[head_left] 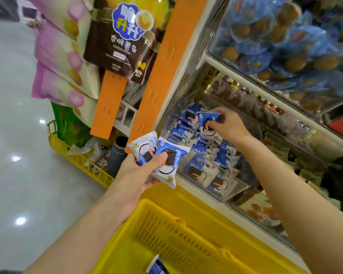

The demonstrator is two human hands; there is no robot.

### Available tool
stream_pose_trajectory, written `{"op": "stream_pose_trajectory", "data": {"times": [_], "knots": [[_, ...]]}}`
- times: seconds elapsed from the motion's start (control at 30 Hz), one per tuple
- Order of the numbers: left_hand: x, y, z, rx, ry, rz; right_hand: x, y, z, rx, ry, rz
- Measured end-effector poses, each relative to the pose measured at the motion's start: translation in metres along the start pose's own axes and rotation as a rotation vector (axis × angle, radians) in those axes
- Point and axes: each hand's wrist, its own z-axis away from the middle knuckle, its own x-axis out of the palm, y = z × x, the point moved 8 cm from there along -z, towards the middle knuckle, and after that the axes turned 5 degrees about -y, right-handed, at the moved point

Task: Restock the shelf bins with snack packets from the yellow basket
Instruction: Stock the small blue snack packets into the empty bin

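1. The left hand (139,175) is curled tight round two blue-and-white snack packets (166,155), the thumb pressed across the front one; it holds them up just past the far rim of the yellow basket (186,244)
2. The right hand (229,126) reaches into the clear shelf bin (232,191), fingers bent and pinching a single packet (208,120) by its upper edge, right over the heap inside
3. That bin is well filled with stocked packets (198,169) of the same blue-and-white kind, lying at all angles against one another
4. Down in the yellow basket a loose packet (156,266) shows at the near edge, partly cut off from sight
5. On the shelf above, another bin holds blue-wrapped round snacks (275,36), too blurred to read
6. To the left an orange strip (166,62) hangs down the shelf end, with a dark potato sticks bag (123,40) beside it
7. A second basket (77,161), also yellow, sits on the shiny floor below those bags, with odds and ends in it
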Motion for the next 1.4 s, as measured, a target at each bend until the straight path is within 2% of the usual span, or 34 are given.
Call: {"op": "stream_pose_trajectory", "data": {"times": [0.07, 0.23, 0.47, 0.53, 0.6, 0.8, 0.97, 1.03, 1.1, 1.2, 1.4], "knots": [[-0.003, 0.004, -0.004, -0.004, 0.015, 0.023, 0.018, -0.012, -0.017, -0.082, -0.028, 0.084], [-0.009, 0.012, -0.01, 0.008, 0.057, 0.07, 0.059, -0.019, -0.052, -0.084, -0.137, 0.236], [-0.007, 0.018, -0.012, 0.029, 0.034, 0.098, 0.064, -0.018, -0.051, -0.144, 0.018, 0.212], [-0.007, 0.018, -0.012, 0.029, 0.05, 0.118, 0.05, -0.031, -0.027, -0.188, 0.154, 0.097], [-0.009, 0.018, -0.012, 0.03, 0.08, 0.13, 0.045, -0.041, 0.006, -0.191, 0.167, -0.107], [-0.005, 0.016, -0.006, 0.048, 0.123, 0.093, 0.079, -0.068, 0.1, -0.089, -0.302, -0.4], [0.001, 0.016, -0.002, 0.026, 0.121, 0.155, 0.071, -0.059, 0.1, 0.056, -0.366, -0.662], [-0.001, 0.018, -0.001, 0.011, 0.148, 0.203, 0.057, -0.049, 0.085, 0.114, -0.318, -0.714], [-0.001, 0.018, -0.001, -0.008, 0.159, 0.196, 0.041, -0.032, 0.06, 0.167, -0.202, -0.679], [0.0, 0.02, -0.001, -0.014, 0.154, 0.132, 0.025, -0.015, 0.024, 0.183, -0.033, -0.436], [0.004, 0.02, -0.004, -0.017, 0.133, -0.049, 0.055, -0.004, -0.023, 0.068, -0.06, -0.126]]}}
